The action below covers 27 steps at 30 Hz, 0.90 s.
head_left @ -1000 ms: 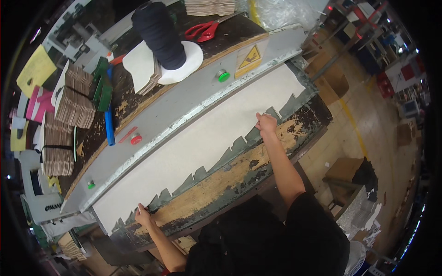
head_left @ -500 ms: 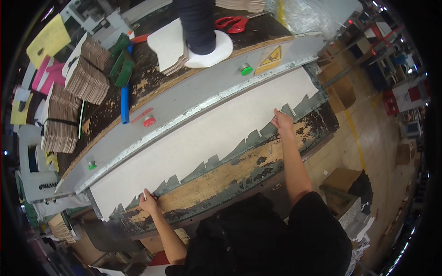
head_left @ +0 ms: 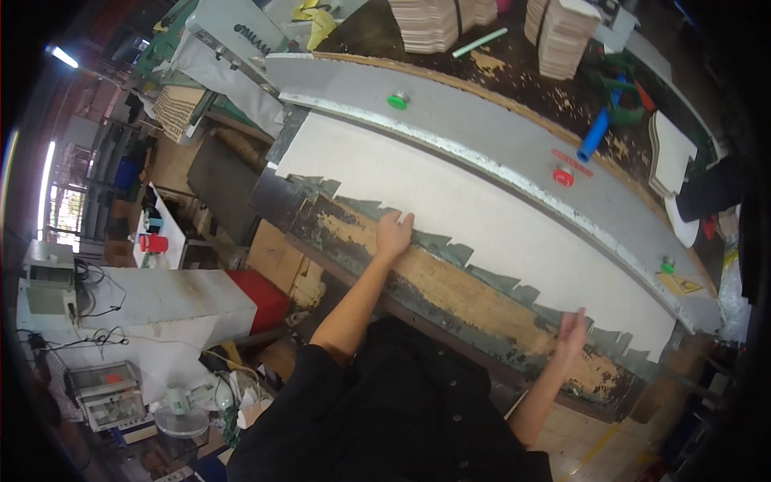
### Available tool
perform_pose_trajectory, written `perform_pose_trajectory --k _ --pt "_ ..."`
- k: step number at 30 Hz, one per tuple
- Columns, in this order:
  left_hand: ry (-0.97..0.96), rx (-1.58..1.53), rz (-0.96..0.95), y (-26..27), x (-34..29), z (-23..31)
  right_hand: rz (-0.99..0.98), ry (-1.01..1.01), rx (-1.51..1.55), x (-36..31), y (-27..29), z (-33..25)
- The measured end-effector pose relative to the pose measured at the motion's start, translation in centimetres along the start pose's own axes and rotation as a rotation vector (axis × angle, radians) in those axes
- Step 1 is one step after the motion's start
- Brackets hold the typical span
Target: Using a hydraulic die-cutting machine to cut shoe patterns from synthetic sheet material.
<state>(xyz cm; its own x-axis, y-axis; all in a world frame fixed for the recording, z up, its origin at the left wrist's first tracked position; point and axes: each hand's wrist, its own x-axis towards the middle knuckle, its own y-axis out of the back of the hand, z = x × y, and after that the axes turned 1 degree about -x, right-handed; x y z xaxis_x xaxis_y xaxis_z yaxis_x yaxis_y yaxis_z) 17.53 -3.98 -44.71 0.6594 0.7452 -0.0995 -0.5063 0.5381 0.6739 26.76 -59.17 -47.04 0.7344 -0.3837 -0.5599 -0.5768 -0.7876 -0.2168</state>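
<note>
On a factory floor, a long white sheet (head_left: 482,213) is laid across a worn tabletop (head_left: 450,285), its far side tucked close along a grey metal panel (head_left: 482,120). The sheet's near edge is cut in jagged notches, with the dark green and bare-wood patches of the tabletop exposed beyond it. The two hands are set well apart along that edge. The left hand (head_left: 394,234), its fingers bent, is closed on the notched edge toward the sheet's left end; the right hand (head_left: 572,333) is placed near the right end, though it is blurred, and whether the edge is pinched there cannot be told. The panel is fitted with a green button (head_left: 397,100) near its left end and a red button (head_left: 563,176) farther right. Behind it, on a dark ledge (head_left: 361,40), two stacks of cut pieces (head_left: 430,24) are bound with black bands, and a pale green stick (head_left: 480,42) and a blue tube (head_left: 594,135) are seen nearby. At lower left, a fan (head_left: 181,414) is shown among cluttered equipment.
</note>
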Motion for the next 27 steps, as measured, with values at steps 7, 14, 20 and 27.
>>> perform_pose_trajectory --k 7,14,20,27 --pt "-0.142 0.006 -0.391 9.0 4.1 1.3 0.052 -0.042 -0.004 -7.8 -6.3 8.3" --pt "-0.247 0.312 0.453 23.9 20.7 -14.4 0.198 0.135 -0.099 -11.1 -10.2 11.1" --pt "-0.139 0.161 0.037 27.8 27.3 -20.3 0.137 0.152 -0.122 -11.1 -14.5 12.4" --pt "-0.066 -0.673 -0.321 32.4 28.7 -11.8 0.493 0.466 -0.565 -14.6 -18.9 15.1"
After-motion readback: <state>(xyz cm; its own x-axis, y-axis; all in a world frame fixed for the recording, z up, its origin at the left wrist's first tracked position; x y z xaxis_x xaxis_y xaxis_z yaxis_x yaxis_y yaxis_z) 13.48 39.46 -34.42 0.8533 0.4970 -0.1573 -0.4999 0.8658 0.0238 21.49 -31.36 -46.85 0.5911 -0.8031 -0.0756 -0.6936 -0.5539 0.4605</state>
